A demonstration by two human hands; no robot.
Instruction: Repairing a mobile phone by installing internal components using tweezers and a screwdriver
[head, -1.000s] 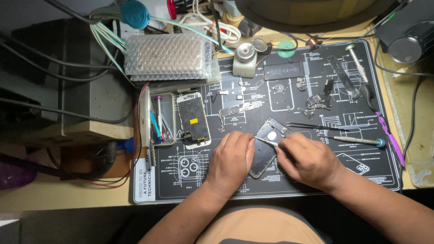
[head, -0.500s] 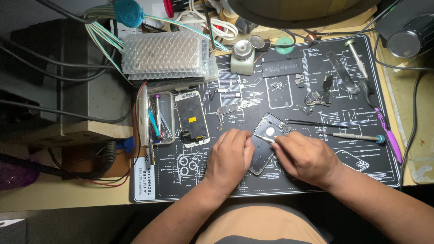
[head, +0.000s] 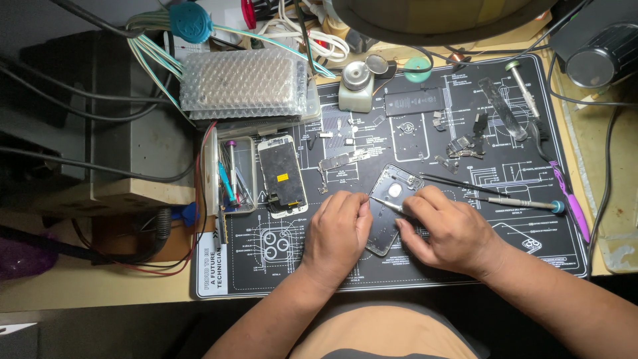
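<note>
Two hands: both mine, on one phone frame.
Frame [head: 389, 209]: lies tilted on the mat [head: 505, 233], mid-table, between my hands.
Left hand [head: 339, 233]: grip flat, fingers pressing the frame's left edge.
Right hand [head: 448, 229]: grip pinched narrow on tweezers [head: 387, 205], tip over the frame.
Nearby: screen [head: 282, 174] left; screwdriver [head: 522, 203] right.

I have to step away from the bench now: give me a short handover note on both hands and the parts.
Left hand rests on the phone housing, steadying it on the black work mat.
Right hand holds thin tweezers, tips inside the housing.
Done: screen assembly lies apart to the left; small removed parts lie further up the mat.
Left: housing work is unfinished; screwdriver lies unused on the right.
</note>
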